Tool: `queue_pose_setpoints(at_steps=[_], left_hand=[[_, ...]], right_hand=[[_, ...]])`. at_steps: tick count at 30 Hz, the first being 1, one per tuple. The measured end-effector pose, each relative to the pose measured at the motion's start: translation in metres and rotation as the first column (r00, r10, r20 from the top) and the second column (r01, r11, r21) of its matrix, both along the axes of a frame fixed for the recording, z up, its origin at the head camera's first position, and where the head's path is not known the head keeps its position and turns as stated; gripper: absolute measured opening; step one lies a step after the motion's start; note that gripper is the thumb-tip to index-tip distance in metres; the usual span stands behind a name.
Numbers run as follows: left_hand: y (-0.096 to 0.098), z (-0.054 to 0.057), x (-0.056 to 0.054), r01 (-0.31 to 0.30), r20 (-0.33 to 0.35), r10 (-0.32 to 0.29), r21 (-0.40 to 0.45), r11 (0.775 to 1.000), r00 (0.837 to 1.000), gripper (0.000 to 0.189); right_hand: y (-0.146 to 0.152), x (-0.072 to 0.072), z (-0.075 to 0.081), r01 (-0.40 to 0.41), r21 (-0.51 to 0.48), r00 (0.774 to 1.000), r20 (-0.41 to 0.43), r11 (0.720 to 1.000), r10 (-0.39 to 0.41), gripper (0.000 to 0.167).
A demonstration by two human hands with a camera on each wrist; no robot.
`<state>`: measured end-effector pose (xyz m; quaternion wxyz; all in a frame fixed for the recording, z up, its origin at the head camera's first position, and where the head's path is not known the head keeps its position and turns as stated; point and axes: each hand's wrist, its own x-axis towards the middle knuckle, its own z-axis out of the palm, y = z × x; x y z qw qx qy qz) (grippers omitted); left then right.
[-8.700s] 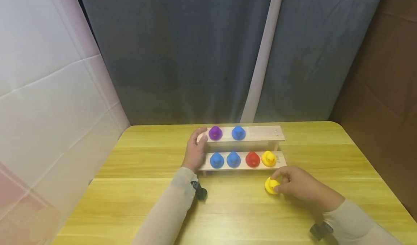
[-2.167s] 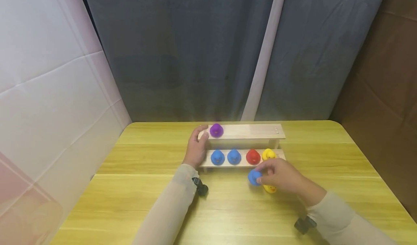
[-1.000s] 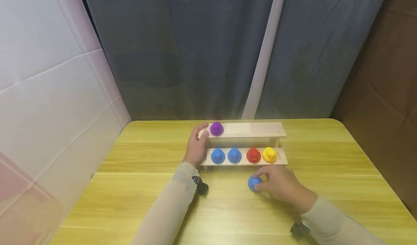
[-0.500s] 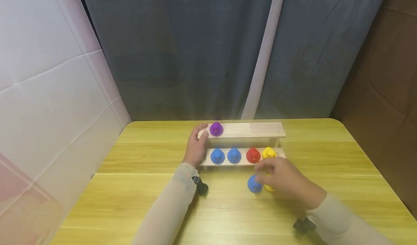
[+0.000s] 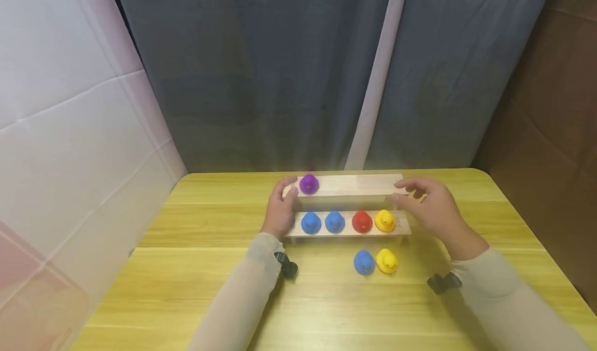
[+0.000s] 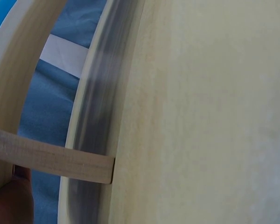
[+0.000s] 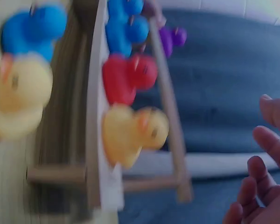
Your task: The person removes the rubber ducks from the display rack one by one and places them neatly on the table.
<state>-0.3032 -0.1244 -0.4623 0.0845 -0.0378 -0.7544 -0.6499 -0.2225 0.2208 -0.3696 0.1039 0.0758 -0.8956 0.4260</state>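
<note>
A two-tier wooden rack [image 5: 354,186] stands on the table, its left end held by my left hand [image 5: 280,211]. My right hand [image 5: 434,206] is at the right end of the upper tier, thumb and fingers apart; the right wrist view shows its fingers [image 7: 268,142] spread, holding nothing. One purple rubber duck [image 5: 309,184] sits on the upper tier. Along the lower tier are two blue ducks [image 5: 323,223], a red duck [image 5: 361,222] and a yellow duck [image 5: 385,220]. In front, a blue duck [image 5: 364,262] and a yellow duck [image 5: 387,261] sit side by side on the table.
The wood-grain table [image 5: 196,289] reaches back to a dark grey curtain [image 5: 261,81]. A pale panel [image 5: 74,133] rises on the left and a brown one [image 5: 545,107] on the right. Each wrist carries a small black camera [image 5: 286,266].
The right hand took the blue duck from the upper tier, set it beside the yellow duck it had placed on the table, let go, and moved up to the rack's right end.
</note>
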Motion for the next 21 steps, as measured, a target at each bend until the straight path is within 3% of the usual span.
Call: queue_pose_setpoints(at_steps=[6, 14, 21], left_hand=[[0.0, 0.0, -0.001, 0.0, -0.01, 0.0, -0.022, 1.0, 1.0, 0.036], [-0.003, 0.0, -0.002, -0.007, -0.013, 0.007, -0.019, 1.0, 1.0, 0.036], [-0.004, 0.001, -0.001, -0.004, -0.017, 0.004, -0.022, 1.0, 1.0, 0.036]], right_hand=[[0.015, -0.021, -0.01, 0.034, -0.013, 0.999, 0.036, 0.999, -0.033, 0.049], [0.019, -0.045, -0.027, -0.048, -0.144, 0.994, 0.092, 0.988, 0.061, 0.054], [0.021, -0.064, -0.036, -0.094, -0.234, 0.975, 0.174, 0.968, 0.137, 0.055]])
